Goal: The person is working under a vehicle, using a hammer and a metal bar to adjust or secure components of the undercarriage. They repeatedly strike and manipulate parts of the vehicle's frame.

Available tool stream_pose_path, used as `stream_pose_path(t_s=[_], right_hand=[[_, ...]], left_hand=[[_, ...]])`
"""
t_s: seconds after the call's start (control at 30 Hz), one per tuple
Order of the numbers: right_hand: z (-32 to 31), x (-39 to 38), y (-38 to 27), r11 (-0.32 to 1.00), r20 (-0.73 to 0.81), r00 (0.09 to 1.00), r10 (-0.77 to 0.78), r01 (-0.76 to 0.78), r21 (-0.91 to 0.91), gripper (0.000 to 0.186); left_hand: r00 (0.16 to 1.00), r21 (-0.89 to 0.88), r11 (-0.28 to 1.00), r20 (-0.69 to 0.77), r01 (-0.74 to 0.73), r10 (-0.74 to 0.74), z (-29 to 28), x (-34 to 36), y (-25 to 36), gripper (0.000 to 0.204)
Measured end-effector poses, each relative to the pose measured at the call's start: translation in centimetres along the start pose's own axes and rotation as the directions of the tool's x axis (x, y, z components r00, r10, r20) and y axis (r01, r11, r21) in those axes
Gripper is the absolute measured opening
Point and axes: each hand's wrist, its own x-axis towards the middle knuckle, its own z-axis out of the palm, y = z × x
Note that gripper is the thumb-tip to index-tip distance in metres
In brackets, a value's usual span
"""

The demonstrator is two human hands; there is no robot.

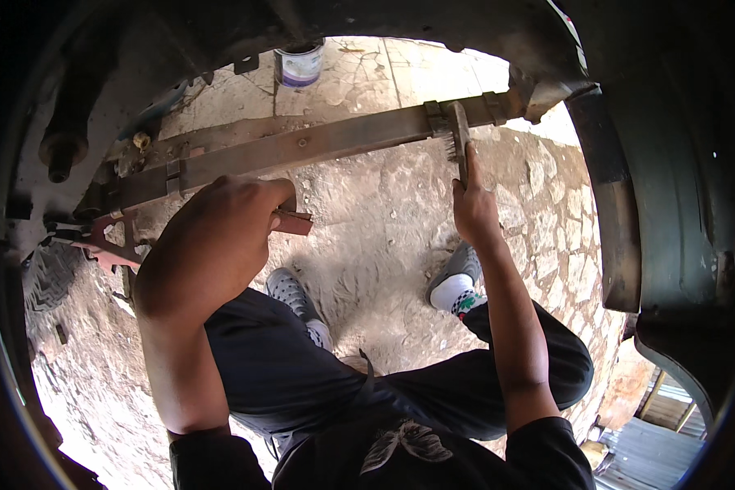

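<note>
One wide spread of rough, partly stone-set ground (376, 204) lies below both hands, and dark metal bodywork (686, 163) arches beyond them and down on the far right of the right hand. Next in size is the long metal bar (327, 139), which slopes from just beyond the left hand (237, 212) up to beyond the right hand (475, 214); it looks heavy, rigid and fixed at its ends, so it would probably stay put under pressure, and its dull, worn face should not be slippery. Farther off, past the bar and between the two hands, stands a pale bucket (300, 69) with a purple band. The right hand is closed around the lower end of a wire brush (459, 131), one finger laid along it, while its upper end crosses in front of the bar beside a clamp band (438, 120); whether it touches cannot be told. That brush should be light and stiff, scratchy at the bristles on its left side, and best held by the bare handle. Smallest is a flat reddish-brown piece (294, 222), jutting rightward from the left hand, whose thumb and fingers are curled narrowly around it; it seems light, its stiffness is unclear, and its flat faces suit a pinch.
</note>
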Motion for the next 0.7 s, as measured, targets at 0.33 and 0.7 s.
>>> stream_pose_path(t_s=[0.33,0.7], right_hand=[[0.4,10.6,0.1,0.988,0.032,0.997,0.07,-0.065,-0.143,0.077],[-0.4,5.2,0.7,0.996,0.028,1.0,0.002,0.001,-0.087,0.083]], left_hand=[[0.999,0.002,1.0,0.033,0.018,-0.018,-0.7,0.8,0.9,0.01],[0.998,0.113,0.993,0.049,0.036,-0.041,-0.2,0.8,1.0,0.01]])
